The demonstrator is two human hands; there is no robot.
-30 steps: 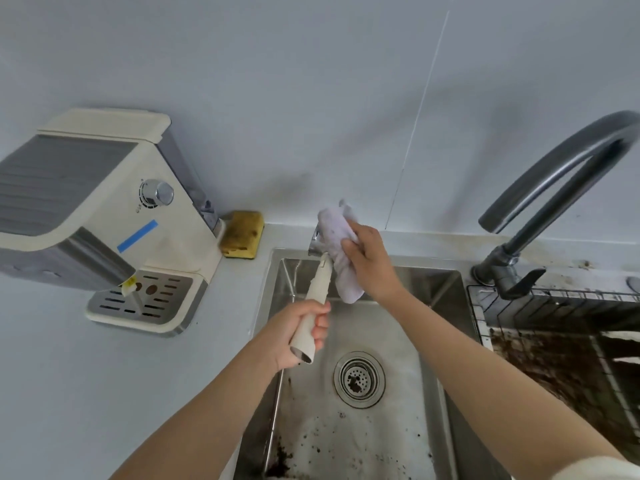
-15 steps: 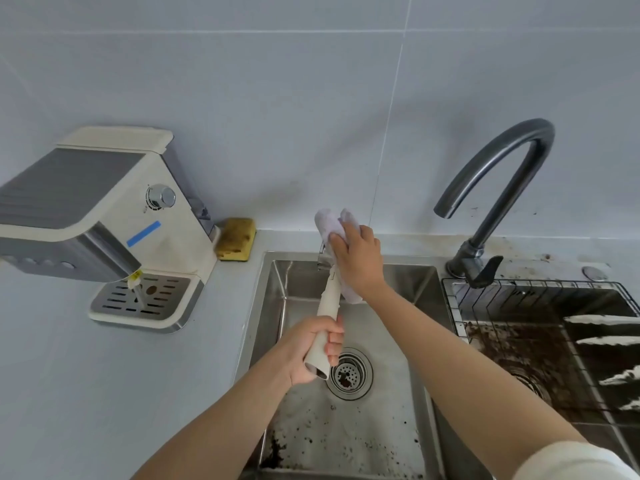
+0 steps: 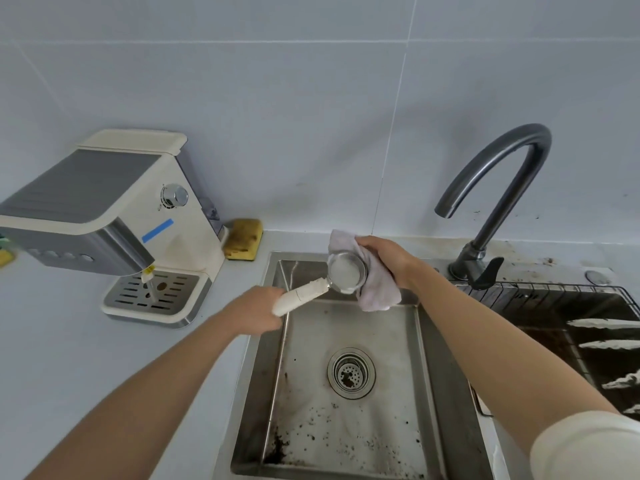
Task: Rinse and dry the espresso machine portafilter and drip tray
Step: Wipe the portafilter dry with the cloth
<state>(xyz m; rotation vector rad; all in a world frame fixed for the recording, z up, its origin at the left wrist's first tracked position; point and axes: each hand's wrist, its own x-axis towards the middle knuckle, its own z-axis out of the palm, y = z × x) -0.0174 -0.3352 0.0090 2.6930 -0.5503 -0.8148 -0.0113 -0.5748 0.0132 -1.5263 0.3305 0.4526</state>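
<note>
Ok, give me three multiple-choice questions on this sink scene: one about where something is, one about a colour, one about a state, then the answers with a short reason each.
1. Where is the drip tray?
A. In the sink
B. On the espresso machine
C. On the wire rack

2. What colour is the portafilter handle?
A. Black
B. Red
C. Cream

3. What is the tap doing?
A. Running
B. Off
C. Spraying the wall

Answers:
1 B, it sits at the base of the espresso machine.
2 C, the left hand grips a cream handle.
3 B, no water leaves the spout; the right hand presses a cloth to the basket.
</note>
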